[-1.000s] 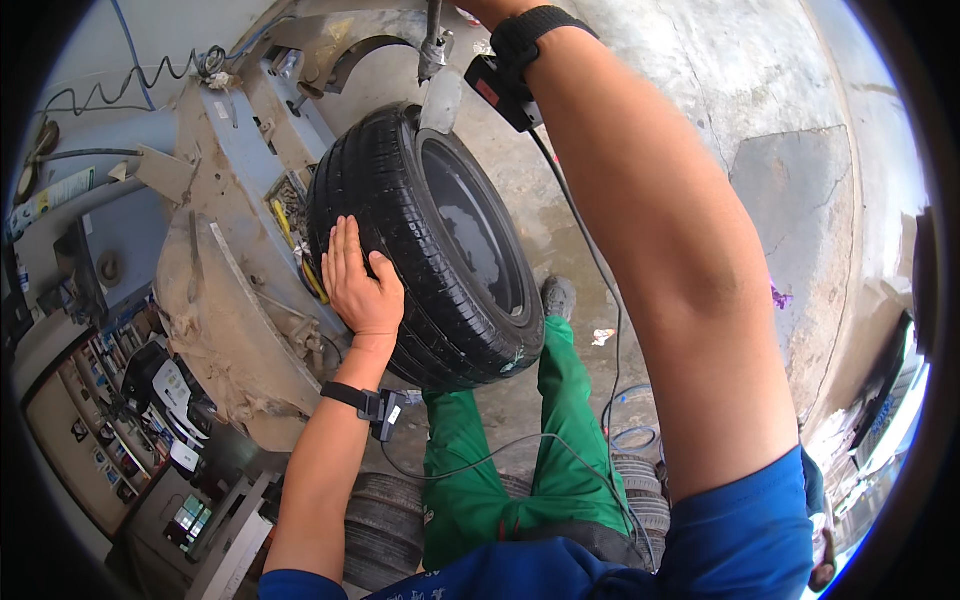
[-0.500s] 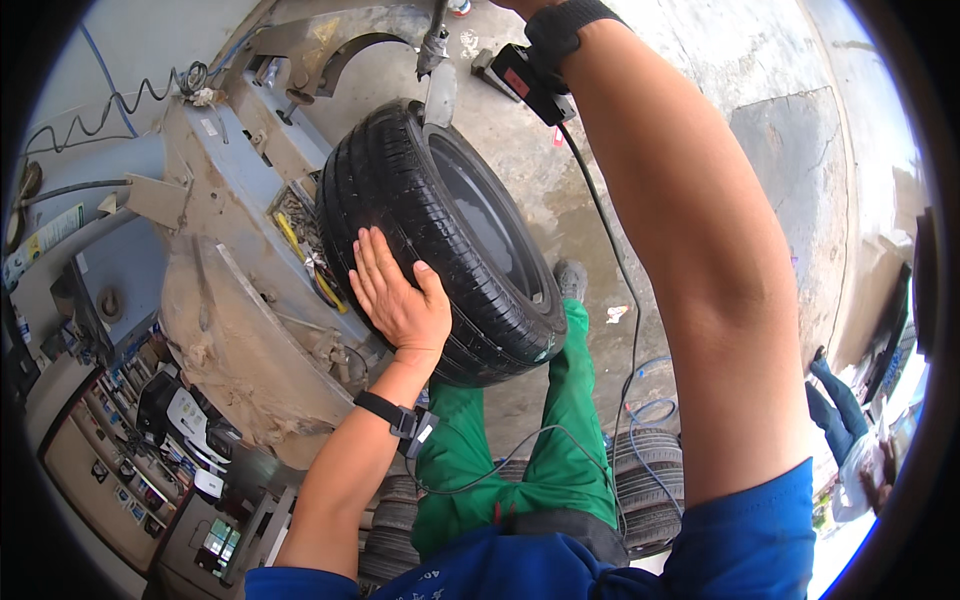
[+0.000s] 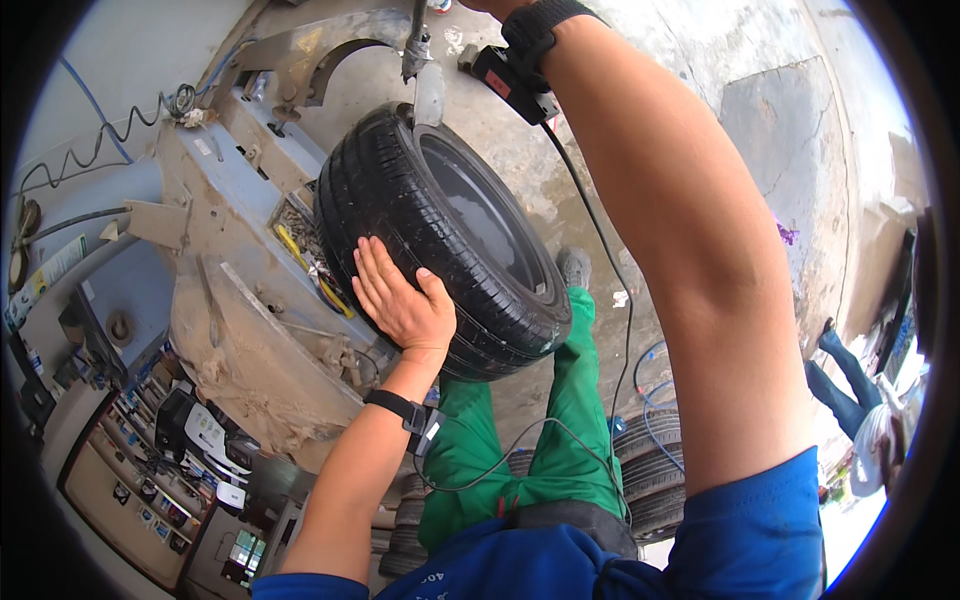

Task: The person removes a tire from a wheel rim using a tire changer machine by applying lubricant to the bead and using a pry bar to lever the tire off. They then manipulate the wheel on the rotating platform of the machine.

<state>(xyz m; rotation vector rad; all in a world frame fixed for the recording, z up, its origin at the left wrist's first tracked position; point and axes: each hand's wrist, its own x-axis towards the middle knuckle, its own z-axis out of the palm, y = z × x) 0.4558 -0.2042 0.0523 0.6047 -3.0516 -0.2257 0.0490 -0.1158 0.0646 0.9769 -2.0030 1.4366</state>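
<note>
At nine o'clock stands a grimy grey tyre machine (image 3: 215, 300), coiled cable above it. At its right side a black tyre (image 3: 440, 240) sits on edge near the centre, tread toward the machine. The left hand (image 3: 400, 300) lies flat and open on the tread at the tyre's seven o'clock, fingers spread, grasping nothing. At twelve o'clock a metal arm (image 3: 425, 75) touches the tyre's upper rim. The right hand is out of frame past the top edge; only its forearm (image 3: 680, 230) shows, so its grip cannot be told. Green trousers (image 3: 560, 420) hang at six o'clock.
</note>
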